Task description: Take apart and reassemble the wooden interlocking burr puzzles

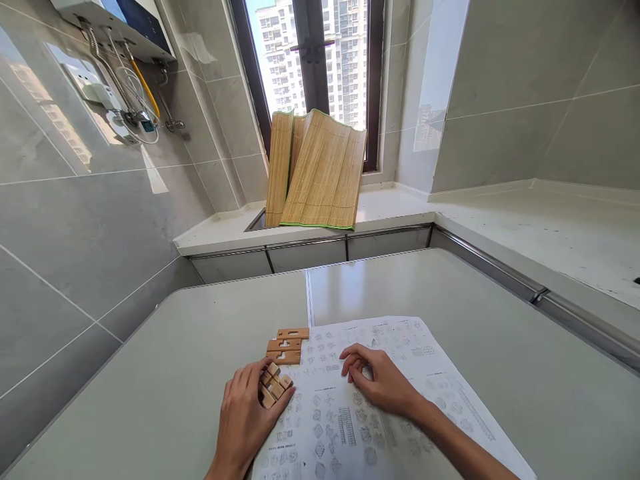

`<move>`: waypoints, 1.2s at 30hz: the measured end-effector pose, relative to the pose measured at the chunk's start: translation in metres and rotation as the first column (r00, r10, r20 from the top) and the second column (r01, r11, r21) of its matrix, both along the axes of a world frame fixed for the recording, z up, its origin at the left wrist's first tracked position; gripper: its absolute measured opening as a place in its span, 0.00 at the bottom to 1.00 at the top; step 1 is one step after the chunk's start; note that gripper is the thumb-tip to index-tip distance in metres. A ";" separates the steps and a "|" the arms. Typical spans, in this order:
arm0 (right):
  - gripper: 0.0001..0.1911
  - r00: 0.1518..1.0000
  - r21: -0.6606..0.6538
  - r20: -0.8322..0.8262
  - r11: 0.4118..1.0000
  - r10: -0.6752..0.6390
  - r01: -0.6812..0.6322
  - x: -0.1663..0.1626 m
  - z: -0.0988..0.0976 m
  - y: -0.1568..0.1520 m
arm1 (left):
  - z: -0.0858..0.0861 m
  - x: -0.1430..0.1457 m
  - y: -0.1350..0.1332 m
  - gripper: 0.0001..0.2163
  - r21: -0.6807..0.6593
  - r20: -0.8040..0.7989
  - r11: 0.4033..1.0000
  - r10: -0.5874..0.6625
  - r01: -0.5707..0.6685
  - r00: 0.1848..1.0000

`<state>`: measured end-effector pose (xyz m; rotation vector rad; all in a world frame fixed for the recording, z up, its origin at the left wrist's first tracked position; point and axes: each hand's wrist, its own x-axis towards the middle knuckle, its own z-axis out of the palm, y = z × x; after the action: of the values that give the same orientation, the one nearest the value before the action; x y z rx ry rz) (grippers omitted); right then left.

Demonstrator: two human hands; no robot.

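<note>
And here, from the left, the small wooden blocks (pixel 275 385) are cupped by the left hand (pixel 244 400), thumb and fingers clamped round them: if they are squeezed unevenly, the cluster could be broken apart. Just beyond, the three notched wooden plates (pixel 294 345) could be knocked askew if they are brushed by those fingertips. Across to the printed sheet (pixel 400 332), which could be dragged or creased if the right forearm is slid over it.

Now the positions: the blocks are found at two o'clock from the left palm, the plates at one o'clock. From the right hand (pixel 375 379), the blocks are seen at nine o'clock, well apart. That hand is held loosely bent over the paper, thumb and fingers parted, nothing seen gripped; whether the paper is touched by its fingertips cannot be told.
</note>
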<state>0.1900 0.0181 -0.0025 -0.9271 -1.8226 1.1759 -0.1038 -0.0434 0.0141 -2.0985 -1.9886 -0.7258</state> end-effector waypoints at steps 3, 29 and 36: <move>0.11 1.000 -0.006 -0.004 1.000 -0.011 0.011 0.000 0.000 0.000 | 0.003 0.008 0.000 0.25 0.092 -0.020 0.994 -0.055 0.057 0.998; 0.06 0.965 -0.196 -0.201 0.972 -0.166 0.126 -0.002 -0.017 0.016 | -0.009 0.118 0.056 0.09 -0.218 0.317 0.853 -0.398 0.475 0.861; 0.06 0.963 -0.219 -0.198 0.966 -0.182 0.137 -0.004 -0.015 0.016 | -0.014 0.116 0.054 0.07 -0.224 0.267 0.846 -0.424 0.484 0.865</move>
<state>0.1861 0.0342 -0.0178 -0.9988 -1.4454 1.3228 0.0127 0.0106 0.0000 -2.8381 -1.7820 -0.7967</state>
